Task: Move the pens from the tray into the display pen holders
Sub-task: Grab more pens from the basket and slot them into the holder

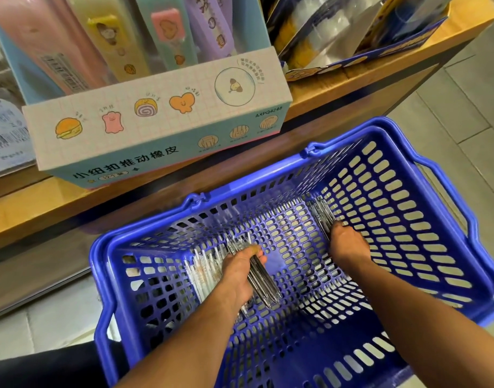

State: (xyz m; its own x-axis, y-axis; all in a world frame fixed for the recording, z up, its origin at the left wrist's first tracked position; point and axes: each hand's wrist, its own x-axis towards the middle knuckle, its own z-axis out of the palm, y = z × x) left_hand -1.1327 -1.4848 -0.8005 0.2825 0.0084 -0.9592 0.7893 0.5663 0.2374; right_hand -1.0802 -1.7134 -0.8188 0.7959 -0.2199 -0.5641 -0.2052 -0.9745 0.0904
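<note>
A blue plastic basket (424, 219) with slotted walls stands on the floor below a wooden shelf. Both my arms reach down into it. My left hand (240, 273) grips a bundle of clear, dark-tipped pens (264, 278) near the basket's left floor. More pale pens (203, 264) lie against the left wall beside that hand. My right hand (347, 243) grips another bunch of clear pens (322, 212) near the far right of the floor. No display pen holder is plainly in view.
A wooden shelf (324, 88) runs across the top. On it stands a pastel display box of erasers (156, 121), and a dark blue display carton (360, 37) sits at the right. Grey floor tiles (464, 113) lie right of the basket.
</note>
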